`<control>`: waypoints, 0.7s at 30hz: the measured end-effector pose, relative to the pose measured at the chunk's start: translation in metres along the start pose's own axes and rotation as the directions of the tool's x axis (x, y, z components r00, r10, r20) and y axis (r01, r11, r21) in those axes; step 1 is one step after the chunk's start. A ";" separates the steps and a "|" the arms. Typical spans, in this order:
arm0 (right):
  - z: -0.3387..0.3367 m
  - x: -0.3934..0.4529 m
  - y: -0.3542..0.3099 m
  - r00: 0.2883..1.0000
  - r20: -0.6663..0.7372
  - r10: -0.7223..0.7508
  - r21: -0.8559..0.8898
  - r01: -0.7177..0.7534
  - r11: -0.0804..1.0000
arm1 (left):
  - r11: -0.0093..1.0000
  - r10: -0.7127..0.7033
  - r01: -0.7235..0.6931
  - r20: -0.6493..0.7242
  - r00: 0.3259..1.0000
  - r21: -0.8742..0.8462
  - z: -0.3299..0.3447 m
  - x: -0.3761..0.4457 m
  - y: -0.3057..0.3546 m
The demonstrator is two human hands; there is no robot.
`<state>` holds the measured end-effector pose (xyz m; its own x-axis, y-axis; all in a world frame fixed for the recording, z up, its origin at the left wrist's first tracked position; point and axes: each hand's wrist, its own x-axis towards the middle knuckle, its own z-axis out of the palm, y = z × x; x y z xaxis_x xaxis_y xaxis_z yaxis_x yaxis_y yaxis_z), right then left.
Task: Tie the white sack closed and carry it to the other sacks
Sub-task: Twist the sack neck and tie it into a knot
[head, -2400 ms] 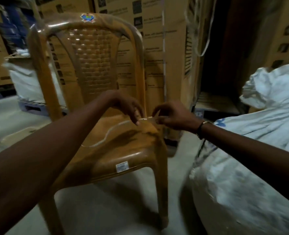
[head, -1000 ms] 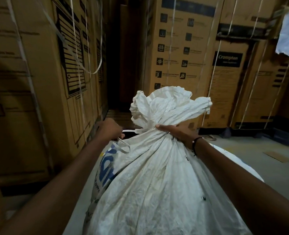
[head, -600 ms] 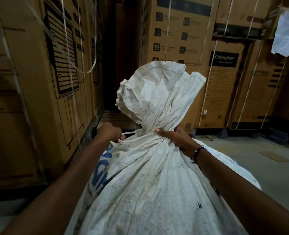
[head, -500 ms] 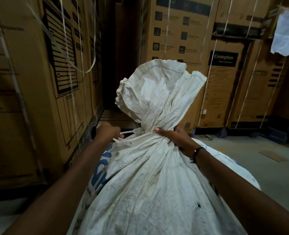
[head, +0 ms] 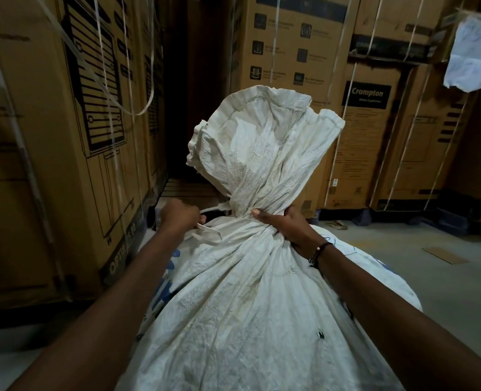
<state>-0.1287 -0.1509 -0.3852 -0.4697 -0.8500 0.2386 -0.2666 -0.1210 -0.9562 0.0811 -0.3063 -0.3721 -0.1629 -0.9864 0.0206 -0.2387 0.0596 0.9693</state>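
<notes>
A large white woven sack [head: 242,314] stands full in front of me, its mouth gathered into a neck with the loose top [head: 262,142] flaring upward. My right hand [head: 284,227] is closed around the neck from the right. My left hand [head: 180,217] is a fist just left of the neck, gripping a thin white strap [head: 208,234] that runs to the neck, with a loose loop hanging over the sack's shoulder.
Tall strapped cardboard cartons [head: 64,142] wall the left side, and more cartons [head: 366,122] stand behind the sack. A dark gap [head: 194,94] runs between them. Grey concrete floor [head: 431,266] lies to the right, with a flat cardboard scrap [head: 445,255].
I turned from a brown plastic chair to the sack. Over the last second the sack's loose top rose from drooping to upright, while both hands kept their grips at the neck.
</notes>
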 end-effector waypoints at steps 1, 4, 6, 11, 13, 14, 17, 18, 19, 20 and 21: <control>0.000 -0.001 -0.002 1.000 0.016 -0.007 0.003 0.007 1.000 | 1.000 0.016 -0.016 0.031 0.999 -0.018 0.007 -0.006 0.000; -0.002 -0.002 -0.002 0.998 0.055 -0.023 -0.004 0.023 1.000 | 0.997 0.066 -0.060 0.146 0.987 -0.046 0.029 -0.025 0.005; -0.004 -0.001 -0.001 0.999 0.048 -0.020 -0.026 0.021 0.999 | 0.990 0.068 -0.036 0.235 0.970 -0.137 0.038 -0.033 0.010; -0.006 -0.003 -0.008 0.993 0.090 -0.079 -0.159 0.093 0.983 | 0.972 0.052 0.036 0.363 0.930 -0.231 0.050 -0.040 0.014; -0.006 -0.004 -0.011 0.991 0.107 -0.083 -0.186 0.102 0.977 | 0.972 0.053 0.036 0.365 0.930 -0.232 0.051 -0.042 0.014; -0.007 -0.006 -0.013 0.991 0.113 -0.078 -0.196 0.099 0.976 | 0.973 0.049 0.040 0.370 0.928 -0.227 0.051 -0.042 0.015; -0.010 -0.010 -0.018 0.985 0.143 -0.095 -0.257 0.130 0.958 | 0.978 0.030 0.060 0.423 0.906 -0.198 0.049 -0.050 0.018; -0.012 -0.009 -0.020 0.982 0.147 -0.122 -0.305 0.162 0.938 | 0.980 0.029 0.060 0.441 0.897 -0.188 0.047 -0.053 0.019; -0.014 -0.007 -0.021 0.976 0.151 -0.155 -0.383 0.202 0.901 | 0.980 0.032 0.061 0.454 0.890 -0.189 0.046 -0.054 0.020; -0.015 -0.006 -0.023 0.970 0.163 -0.179 -0.485 0.237 0.842 | 0.978 0.036 0.064 0.463 0.886 -0.199 0.045 -0.054 0.019; -0.016 -0.004 -0.025 0.967 0.178 -0.185 -0.585 0.255 0.770 | 0.975 0.040 0.069 0.470 0.882 -0.213 0.044 -0.052 0.018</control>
<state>-0.1337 -0.1358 -0.3591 -0.2551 -0.8903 0.3771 -0.8170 -0.0101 -0.5765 0.0428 -0.2476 -0.3666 -0.6032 -0.7955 -0.0579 -0.0395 -0.0427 0.9983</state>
